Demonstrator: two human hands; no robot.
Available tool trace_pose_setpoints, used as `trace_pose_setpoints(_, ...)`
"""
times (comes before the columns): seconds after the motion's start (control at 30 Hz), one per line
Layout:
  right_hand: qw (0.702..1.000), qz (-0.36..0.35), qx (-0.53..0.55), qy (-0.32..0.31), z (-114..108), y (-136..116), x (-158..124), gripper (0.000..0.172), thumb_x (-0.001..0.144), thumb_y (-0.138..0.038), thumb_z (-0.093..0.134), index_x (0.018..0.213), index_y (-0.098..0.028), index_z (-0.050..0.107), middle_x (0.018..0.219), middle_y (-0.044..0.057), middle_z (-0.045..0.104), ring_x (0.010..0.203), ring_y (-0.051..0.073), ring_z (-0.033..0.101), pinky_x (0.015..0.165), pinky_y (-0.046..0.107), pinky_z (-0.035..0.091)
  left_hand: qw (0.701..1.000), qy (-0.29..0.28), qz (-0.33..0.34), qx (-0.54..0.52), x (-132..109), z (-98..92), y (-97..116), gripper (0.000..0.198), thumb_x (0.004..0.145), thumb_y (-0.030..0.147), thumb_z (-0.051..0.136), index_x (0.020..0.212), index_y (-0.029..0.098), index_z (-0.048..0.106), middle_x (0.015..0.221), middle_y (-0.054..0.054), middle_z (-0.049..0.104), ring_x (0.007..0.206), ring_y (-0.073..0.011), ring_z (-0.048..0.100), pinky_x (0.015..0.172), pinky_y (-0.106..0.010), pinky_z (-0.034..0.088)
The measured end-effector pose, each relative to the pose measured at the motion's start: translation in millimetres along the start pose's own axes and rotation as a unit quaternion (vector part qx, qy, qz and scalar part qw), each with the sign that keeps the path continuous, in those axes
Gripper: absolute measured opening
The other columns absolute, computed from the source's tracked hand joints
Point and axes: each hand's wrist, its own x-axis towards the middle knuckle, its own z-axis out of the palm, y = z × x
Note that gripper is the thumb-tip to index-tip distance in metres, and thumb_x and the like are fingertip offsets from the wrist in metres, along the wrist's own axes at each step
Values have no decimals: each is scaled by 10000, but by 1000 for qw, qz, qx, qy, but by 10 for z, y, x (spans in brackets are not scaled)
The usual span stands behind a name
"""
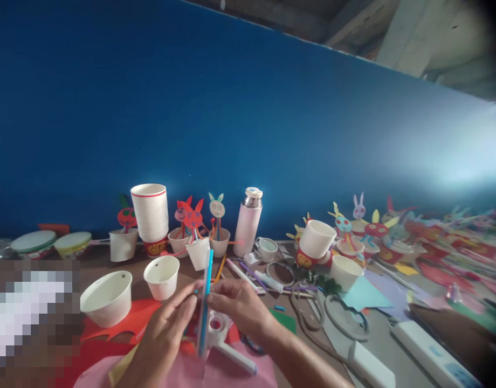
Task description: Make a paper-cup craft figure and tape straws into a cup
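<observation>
A blue straw (209, 269) stands upright in front of me, with a paler, see-through strip alongside it. My left hand (173, 315) is closed at the left side of the straw, its fingertips close to the middle. From the right, my right hand (240, 304) pinches the straw at about the same height. Below the fingers lies a white roll of tape (217, 326), partly behind the straw. A white marker (236, 360) rests on pink paper (215, 372) under my hands.
White paper cups (161, 277) with holes stand at left. Behind are a cup stack (151, 210), cups with paper animal heads (194, 215) and a pink thermos (248, 223). Pens (252, 275), cables (347, 318), coloured paper (365, 291) and a power strip (434, 350) lie at right.
</observation>
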Motion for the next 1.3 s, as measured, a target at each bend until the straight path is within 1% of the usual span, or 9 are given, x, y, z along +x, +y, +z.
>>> trace_pose_setpoints(0.07, 1000, 5, 5, -7, -50, 4, 8, 216, 721, -338, 636, 662, -131, 616, 581, -22, 524, 527, 72, 431, 510, 189, 323, 969, -8, 175, 172, 70, -96, 24, 225, 799, 265, 562, 1008, 243, 645, 968, -42, 671, 927, -224, 601, 778, -329, 497)
trace_pose_setpoints(0.13, 1000, 7, 18, -18, -62, 18, 16, 205, 711, -318, 645, 644, -127, 614, 575, -25, 520, 522, 69, 421, 514, 191, 314, 878, -12, 373, 299, 129, -179, 56, 274, 795, 122, 550, 1019, 252, 638, 986, -41, 653, 949, -213, 563, 834, -354, 453)
trace_pose_setpoints(0.17, 999, 7, 23, -23, -56, 24, 16, 205, 707, -316, 649, 640, -125, 614, 576, -25, 521, 523, 69, 419, 517, 192, 315, 834, -7, 433, 342, 149, -211, 74, 318, 788, 59, 540, 1024, 250, 635, 1009, -46, 646, 973, -215, 538, 854, -370, 433)
trace_pose_setpoints(0.23, 999, 15, 26, -36, -31, 27, 8, 221, 702, -332, 657, 640, -124, 615, 579, -22, 524, 524, 70, 418, 520, 196, 318, 771, -17, 496, 398, 174, -254, 107, 371, 775, -13, 527, 1037, 232, 625, 1048, -59, 632, 1003, -223, 499, 869, -397, 413)
trace_pose_setpoints(0.33, 998, 25, 29, -56, -4, -1, -21, 249, 702, -367, 661, 668, -124, 621, 604, -11, 549, 542, 78, 434, 544, 208, 337, 732, -59, 520, 436, 193, -285, 142, 360, 769, -27, 532, 1025, 211, 619, 1077, -69, 615, 1003, -229, 478, 850, -405, 423)
trace_pose_setpoints(0.57, 996, 17, 40, -75, -41, -75, -52, 341, 689, -463, 672, 689, -128, 612, 622, -12, 557, 559, 80, 456, 557, 209, 335, 717, -114, 518, 452, 224, -307, 215, 332, 796, 5, 514, 1031, 223, 600, 1110, -54, 609, 1046, -230, 465, 840, -396, 445)
trace_pose_setpoints(0.8, 985, 45, 127, -105, 8, -66, -71, 390, 548, -366, 804, 779, -149, 578, 633, -41, 524, 555, 86, 476, 559, 219, 363, 719, -130, 522, 441, 247, -309, 301, 240, 820, 54, 512, 989, 201, 597, 1093, -56, 630, 1075, -217, 467, 880, -386, 441)
trace_pose_setpoints(0.97, 977, 52, 144, -145, 24, -73, -90, 381, 553, -350, 806, 774, -138, 579, 633, -31, 539, 573, 95, 498, 592, 231, 390, 713, -132, 524, 448, 252, -327, 327, 256, 807, 51, 530, 1002, 202, 600, 1120, -55, 622, 1091, -218, 469, 889, -384, 439)
trace_pose_setpoints(1.3, 982, 50, 99, -153, -12, -62, -106, 364, 595, -370, 781, 805, -147, 584, 654, -36, 547, 574, 81, 488, 575, 212, 367, 717, -148, 510, 450, 248, -357, 363, 252, 820, 83, 496, 943, 250, 639, 1073, -47, 613, 1015, -212, 509, 842, -382, 452)
